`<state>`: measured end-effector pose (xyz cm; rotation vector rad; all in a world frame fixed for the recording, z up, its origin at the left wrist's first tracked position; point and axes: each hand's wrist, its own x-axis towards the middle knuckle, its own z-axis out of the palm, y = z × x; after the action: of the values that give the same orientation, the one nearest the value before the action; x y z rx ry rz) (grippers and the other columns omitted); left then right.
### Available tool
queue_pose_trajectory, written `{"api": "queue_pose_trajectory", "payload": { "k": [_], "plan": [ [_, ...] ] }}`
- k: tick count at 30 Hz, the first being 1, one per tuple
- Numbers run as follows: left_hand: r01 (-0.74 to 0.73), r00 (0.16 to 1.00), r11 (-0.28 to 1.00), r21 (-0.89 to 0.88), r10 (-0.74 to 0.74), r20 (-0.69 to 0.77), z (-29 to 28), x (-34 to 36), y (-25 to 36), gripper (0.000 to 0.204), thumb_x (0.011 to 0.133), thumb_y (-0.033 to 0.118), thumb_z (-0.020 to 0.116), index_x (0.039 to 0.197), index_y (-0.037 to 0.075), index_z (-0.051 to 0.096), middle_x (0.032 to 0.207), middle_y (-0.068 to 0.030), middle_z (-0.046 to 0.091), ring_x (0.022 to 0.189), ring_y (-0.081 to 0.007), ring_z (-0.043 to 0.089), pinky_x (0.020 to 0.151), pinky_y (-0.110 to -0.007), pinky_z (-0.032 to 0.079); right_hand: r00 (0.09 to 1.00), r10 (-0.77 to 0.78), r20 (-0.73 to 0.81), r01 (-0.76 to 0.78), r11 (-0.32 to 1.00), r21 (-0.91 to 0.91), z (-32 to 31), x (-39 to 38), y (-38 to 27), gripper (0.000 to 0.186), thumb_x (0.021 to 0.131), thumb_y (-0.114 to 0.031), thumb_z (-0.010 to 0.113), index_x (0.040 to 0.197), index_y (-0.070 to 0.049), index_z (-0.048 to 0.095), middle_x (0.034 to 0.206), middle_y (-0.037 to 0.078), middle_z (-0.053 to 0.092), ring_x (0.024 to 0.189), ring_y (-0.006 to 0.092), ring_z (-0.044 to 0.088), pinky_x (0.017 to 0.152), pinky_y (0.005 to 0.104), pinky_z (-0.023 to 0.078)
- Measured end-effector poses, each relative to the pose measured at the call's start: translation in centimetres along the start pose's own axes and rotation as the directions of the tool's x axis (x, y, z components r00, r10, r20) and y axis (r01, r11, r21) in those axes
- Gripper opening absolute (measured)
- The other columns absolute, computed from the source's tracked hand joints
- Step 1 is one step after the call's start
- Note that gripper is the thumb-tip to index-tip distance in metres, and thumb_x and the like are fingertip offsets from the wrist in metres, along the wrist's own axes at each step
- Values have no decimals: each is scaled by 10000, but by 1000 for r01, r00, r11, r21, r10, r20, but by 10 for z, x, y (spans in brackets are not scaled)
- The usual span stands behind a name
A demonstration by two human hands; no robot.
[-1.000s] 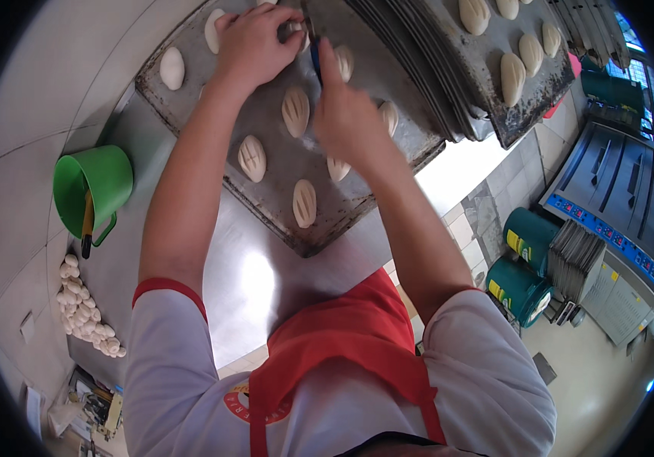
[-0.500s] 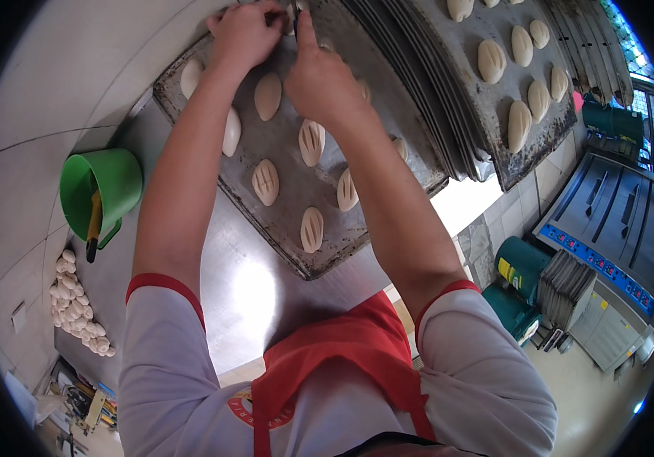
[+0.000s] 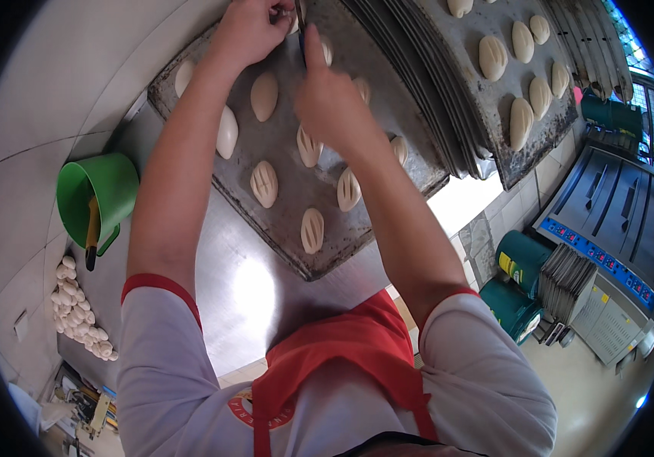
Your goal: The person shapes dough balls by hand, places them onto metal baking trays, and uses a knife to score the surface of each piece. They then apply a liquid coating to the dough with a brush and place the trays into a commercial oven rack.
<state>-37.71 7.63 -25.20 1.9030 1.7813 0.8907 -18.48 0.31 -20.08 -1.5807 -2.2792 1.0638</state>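
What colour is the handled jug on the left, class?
The jug is green, showing best in the head view, the only one given.

So one wide fisheye is covering this, the left of a side-by-side pair the person is wearing on their head. It's staring down past the chest at the metal surface, with the red apron filling the bottom middle, pretty close up. The tray is sitting a bit farther out, near corner pointing back toward the lens, far end running out of frame. The left hand is getting clipped up top; the right hand is showing whole. Toward the rim, the tiled wall is bending hard.
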Motion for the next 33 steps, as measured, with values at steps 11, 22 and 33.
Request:
{"api": "queue_pose_trajectory", "payload": {
  "k": [11,22,33],
  "plan": [
    [9,998,999,42,-12,64,-4,7,7,358,918,196,745,1267,117,733,1122,-117,740,982,-266,766,874,-392,608,999,11,-40,-11,1000,10,-11,9,-3,891,895,-24,538,1671,59,107,1025,398,691,944,544,707,882,573,563],
    [155,902,946,-283,-253,-349,-73,-166,20,325,917,128,790,1234,81,733,1096,-103,782,893,-210,759,832,-318,601,983,-134,127,109,976,191,45,-182,-27,887,915,36,496,1693,-13,73,1240,432,597,1000,584,668,861,585,554],
    [182,944,981,74,-153,-293,-54,-237,5,146,838,161,791,961,82,788,953,-103,743,912,-355,686,844,-472,562,983,-78,167,89,994,-59,98,-179,-70,871,910,-3,509,1692,-24,126,1086,390,656,915,558,691,835,602,555]
  ]
}}
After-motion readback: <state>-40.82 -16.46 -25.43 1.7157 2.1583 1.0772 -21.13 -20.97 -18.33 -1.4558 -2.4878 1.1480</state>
